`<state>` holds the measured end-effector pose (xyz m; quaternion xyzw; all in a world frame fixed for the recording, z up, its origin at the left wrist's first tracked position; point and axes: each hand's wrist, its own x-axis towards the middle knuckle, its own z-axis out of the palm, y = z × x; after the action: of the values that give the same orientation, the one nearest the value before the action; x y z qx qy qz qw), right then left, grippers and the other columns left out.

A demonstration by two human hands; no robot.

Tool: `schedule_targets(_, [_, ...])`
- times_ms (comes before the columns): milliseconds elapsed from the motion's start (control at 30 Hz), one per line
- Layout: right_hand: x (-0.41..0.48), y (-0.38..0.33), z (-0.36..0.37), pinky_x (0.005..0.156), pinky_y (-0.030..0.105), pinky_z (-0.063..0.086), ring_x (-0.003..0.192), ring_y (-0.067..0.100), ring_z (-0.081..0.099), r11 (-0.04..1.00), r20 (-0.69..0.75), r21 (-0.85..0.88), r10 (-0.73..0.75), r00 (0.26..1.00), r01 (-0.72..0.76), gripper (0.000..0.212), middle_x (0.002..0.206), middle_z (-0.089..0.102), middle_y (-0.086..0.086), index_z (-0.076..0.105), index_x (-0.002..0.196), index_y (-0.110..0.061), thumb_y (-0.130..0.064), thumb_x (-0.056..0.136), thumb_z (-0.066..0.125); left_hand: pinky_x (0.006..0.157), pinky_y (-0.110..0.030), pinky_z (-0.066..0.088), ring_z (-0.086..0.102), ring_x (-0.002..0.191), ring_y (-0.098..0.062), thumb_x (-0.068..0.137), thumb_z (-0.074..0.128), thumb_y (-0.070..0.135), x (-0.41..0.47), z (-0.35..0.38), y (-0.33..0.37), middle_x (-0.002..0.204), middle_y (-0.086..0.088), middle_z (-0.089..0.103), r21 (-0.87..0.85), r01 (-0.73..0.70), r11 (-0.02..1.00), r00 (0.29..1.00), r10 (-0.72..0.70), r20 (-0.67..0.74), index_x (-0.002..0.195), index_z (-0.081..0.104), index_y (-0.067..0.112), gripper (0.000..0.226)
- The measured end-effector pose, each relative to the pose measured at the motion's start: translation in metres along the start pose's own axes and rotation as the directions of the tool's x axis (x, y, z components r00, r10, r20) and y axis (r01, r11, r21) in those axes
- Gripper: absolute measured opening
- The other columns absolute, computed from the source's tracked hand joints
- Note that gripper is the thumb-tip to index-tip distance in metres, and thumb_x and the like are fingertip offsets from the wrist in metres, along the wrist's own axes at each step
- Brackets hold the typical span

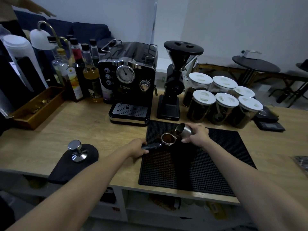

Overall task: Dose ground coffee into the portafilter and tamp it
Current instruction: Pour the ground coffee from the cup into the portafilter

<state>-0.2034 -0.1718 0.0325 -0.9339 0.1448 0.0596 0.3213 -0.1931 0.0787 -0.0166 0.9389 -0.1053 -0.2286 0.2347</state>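
Observation:
The portafilter (168, 139) lies over the black rubber mat (200, 164), its basket holding brown ground coffee. My left hand (137, 148) grips its black handle at the mat's left edge. My right hand (195, 135) holds a steel dosing cup (183, 130) tilted on its side, mouth toward the basket, with grounds spilling from the cup into it. A steel tamper (77, 151) stands upright on a black tamping pad (73, 164) at the left front of the counter.
An espresso machine (131, 82) and a black grinder (175, 80) stand behind the mat. Several white-lidded jars (221, 100) sit at the right, a scale (270, 124) beside them. Syrup bottles (83, 72) and a wooden tray (35, 107) stand at the left.

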Motion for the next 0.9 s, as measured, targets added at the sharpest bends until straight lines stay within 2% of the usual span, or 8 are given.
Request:
schedule_targets(100, [-0.004, -0.01, -0.002, 0.101, 0.052, 0.027, 0.131, 0.022, 0.021, 0.95, -0.015, -0.3, -0.096, 0.995, 0.087, 0.079, 0.137, 0.032, 0.001, 0.043, 0.134, -0.043, -0.025, 0.067, 0.081, 0.09, -0.03, 0.043, 0.055, 0.111, -0.025, 0.088, 0.06, 0.026, 0.001, -0.002, 0.001, 0.123, -0.011, 0.057, 0.024, -0.009, 1.0, 1.0, 0.008, 0.007, 0.125, 0.052, 0.011, 0.04])
schedule_targets(200, [-0.008, -0.02, 0.001, 0.099, 0.054, 0.028, 0.132, 0.023, 0.02, 0.769, -0.013, -0.588, -0.319, 0.948, 0.251, 0.07, 0.137, 0.03, 0.003, 0.042, 0.134, -0.042, -0.019, 0.074, 0.071, 0.09, -0.031, 0.044, 0.055, 0.112, -0.026, 0.089, 0.059, 0.027, 0.001, -0.005, 0.003, 0.124, -0.011, 0.058, 0.041, -0.009, 0.999, 1.0, 0.008, 0.017, 0.126, 0.052, 0.011, 0.041])
schedule_targets(300, [-0.01, -0.027, 0.005, 0.101, 0.058, 0.025, 0.136, 0.025, 0.016, 0.591, 0.072, -0.721, -0.455, 0.888, 0.361, 0.066, 0.141, 0.027, 0.004, 0.041, 0.134, -0.039, -0.015, 0.078, 0.065, 0.09, -0.031, 0.043, 0.055, 0.112, -0.026, 0.089, 0.06, 0.028, 0.0, -0.006, 0.002, 0.124, -0.012, 0.057, 0.047, -0.011, 0.999, 1.0, 0.01, 0.021, 0.126, 0.052, 0.011, 0.042])
schedule_targets(467, [-0.009, -0.035, 0.01, 0.104, 0.059, 0.022, 0.14, 0.026, 0.012, 0.449, 0.154, -0.792, -0.508, 0.847, 0.413, 0.068, 0.146, 0.023, 0.005, 0.037, 0.137, -0.037, -0.015, 0.079, 0.065, 0.09, -0.031, 0.043, 0.055, 0.112, -0.026, 0.088, 0.06, 0.03, 0.0, -0.007, 0.003, 0.125, -0.011, 0.057, 0.052, -0.012, 0.999, 1.0, 0.011, 0.024, 0.127, 0.052, 0.011, 0.044])
schedule_targets(600, [-0.01, -0.038, 0.012, 0.104, 0.058, 0.021, 0.14, 0.026, 0.011, 0.383, 0.193, -0.817, -0.522, 0.831, 0.431, 0.067, 0.148, 0.02, 0.006, 0.036, 0.138, -0.037, -0.016, 0.081, 0.065, 0.091, -0.03, 0.043, 0.054, 0.113, -0.025, 0.088, 0.061, 0.03, -0.001, -0.007, 0.003, 0.125, -0.01, 0.057, 0.052, -0.015, 0.999, 1.0, 0.014, 0.02, 0.127, 0.053, 0.011, 0.044])
schedule_targets(767, [-0.011, -0.039, 0.014, 0.103, 0.056, 0.022, 0.14, 0.025, 0.011, 0.355, 0.198, -0.83, -0.533, 0.822, 0.43, 0.068, 0.149, 0.02, 0.007, 0.035, 0.139, -0.036, -0.018, 0.081, 0.065, 0.092, -0.031, 0.043, 0.054, 0.113, -0.026, 0.088, 0.061, 0.029, -0.001, -0.007, 0.003, 0.125, -0.011, 0.057, 0.041, -0.009, 0.999, 1.0, 0.008, 0.023, 0.127, 0.053, 0.011, 0.044])
schedule_targets(900, [-0.011, -0.039, 0.014, 0.104, 0.058, 0.022, 0.14, 0.025, 0.012, 0.39, 0.184, -0.82, -0.514, 0.838, 0.419, 0.069, 0.147, 0.021, 0.006, 0.035, 0.139, -0.037, -0.017, 0.081, 0.065, 0.091, -0.031, 0.044, 0.055, 0.112, -0.026, 0.087, 0.062, 0.029, -0.001, -0.007, 0.003, 0.124, -0.01, 0.057, 0.032, -0.004, 0.999, 1.0, 0.003, 0.029, 0.126, 0.053, 0.011, 0.044])
